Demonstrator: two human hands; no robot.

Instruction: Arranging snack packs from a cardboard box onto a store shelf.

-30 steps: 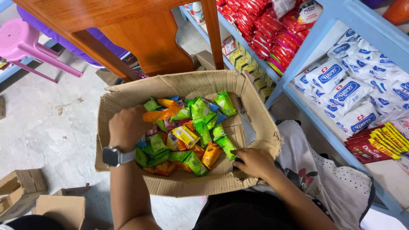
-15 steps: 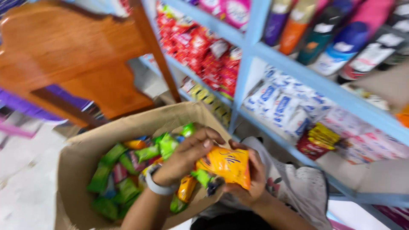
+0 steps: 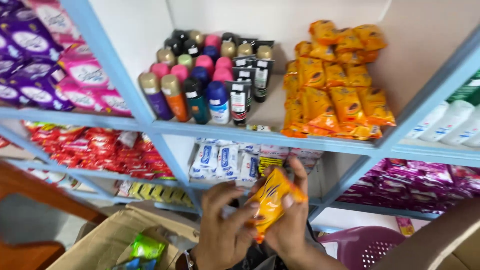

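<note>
An orange snack packet (image 3: 269,199) is raised in front of the blue shelves, held between both hands. My right hand (image 3: 290,220) wraps it from the right, fingers curled over its edge. My left hand (image 3: 222,230), with a watch at the wrist, touches its left side with spread fingers. On the shelf above stands a stack of similar orange packets (image 3: 335,85). The cardboard box (image 3: 107,242) with green packets (image 3: 145,247) sits at the lower left, below the hands.
Blue shelving (image 3: 260,132) holds spray cans and tubes (image 3: 210,80), purple and pink packs (image 3: 45,60), red packets (image 3: 100,147), white-blue packs (image 3: 225,160) and white bottles (image 3: 450,120). A purple plastic stool (image 3: 362,247) stands at the lower right. A wooden table edge (image 3: 30,200) is on the left.
The view has swung up from the box to the shelves. Both hands have lifted the orange packet out of the box and up toward the shelf level.
</note>
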